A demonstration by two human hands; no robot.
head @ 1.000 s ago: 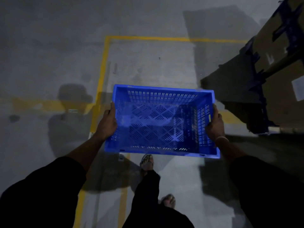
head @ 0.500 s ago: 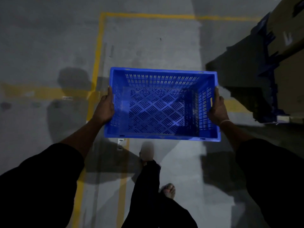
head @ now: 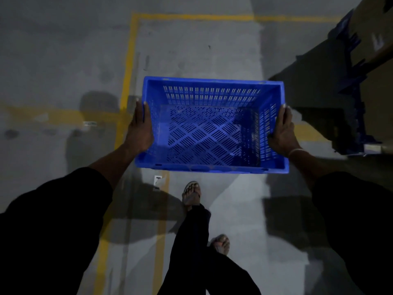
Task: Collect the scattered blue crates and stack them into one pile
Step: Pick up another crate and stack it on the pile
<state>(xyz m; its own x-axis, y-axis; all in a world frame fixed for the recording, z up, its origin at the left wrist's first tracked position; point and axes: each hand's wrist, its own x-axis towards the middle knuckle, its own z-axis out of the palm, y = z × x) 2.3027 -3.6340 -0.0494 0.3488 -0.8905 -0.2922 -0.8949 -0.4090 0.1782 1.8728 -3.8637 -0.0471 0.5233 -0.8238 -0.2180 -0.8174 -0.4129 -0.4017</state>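
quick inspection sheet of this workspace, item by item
surface: grey concrete floor with yellow painted lines; dim light and shadows.
job's things: one blue crate, empty, slotted walls and base, carried level above the floor; no other crates and no pile in view.
clutter: small white tag on the floor by a yellow line.
grippers: left hand grips the crate's left side; right hand grips its right side, a bangle on the wrist.
cables: nothing seen.
surroundings: cardboard boxes on a dark blue rack at right; the person's sandalled feet are below the crate.
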